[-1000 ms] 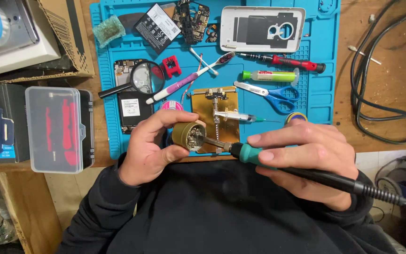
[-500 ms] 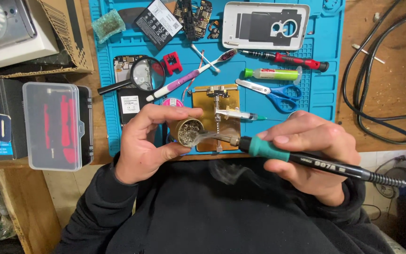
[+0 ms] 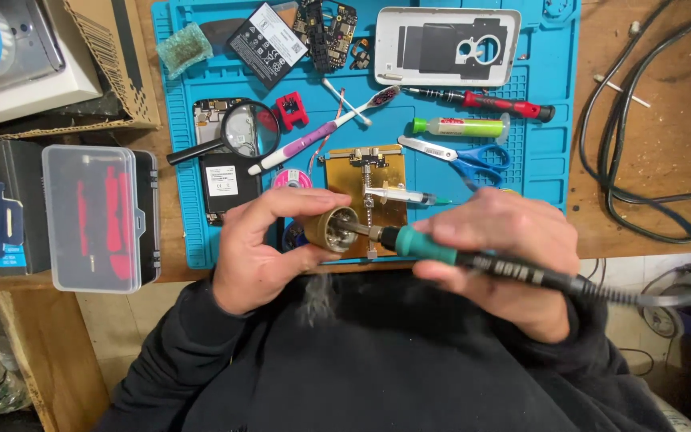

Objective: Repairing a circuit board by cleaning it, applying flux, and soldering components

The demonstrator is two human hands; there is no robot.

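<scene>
My left hand (image 3: 261, 248) grips a small round brass tin (image 3: 331, 230), tilted with its open mouth toward the right. My right hand (image 3: 513, 256) holds a soldering iron (image 3: 441, 252) with a green collar and black handle; its metal tip is pushed into the tin's mouth. A thin wisp of smoke (image 3: 317, 300) hangs just below the tin. Both hands hover over the near edge of the blue work mat (image 3: 553, 152), in front of a brass board holder (image 3: 377, 172) with a syringe lying across it.
On the mat lie a magnifying glass (image 3: 241, 132), toothbrush (image 3: 321, 132), blue scissors (image 3: 461, 156), red screwdriver (image 3: 489, 102), green tube (image 3: 461, 126), phone back cover (image 3: 449, 44), battery (image 3: 269, 44) and circuit boards (image 3: 325, 28). A clear plastic case (image 3: 101, 216) and boxes stand left. Black cables (image 3: 649, 160) loop right.
The iron's tip has gone from beside the tin into its mouth, as my left hand turned the opening rightward. Smoke now drifts lower, under the tin.
</scene>
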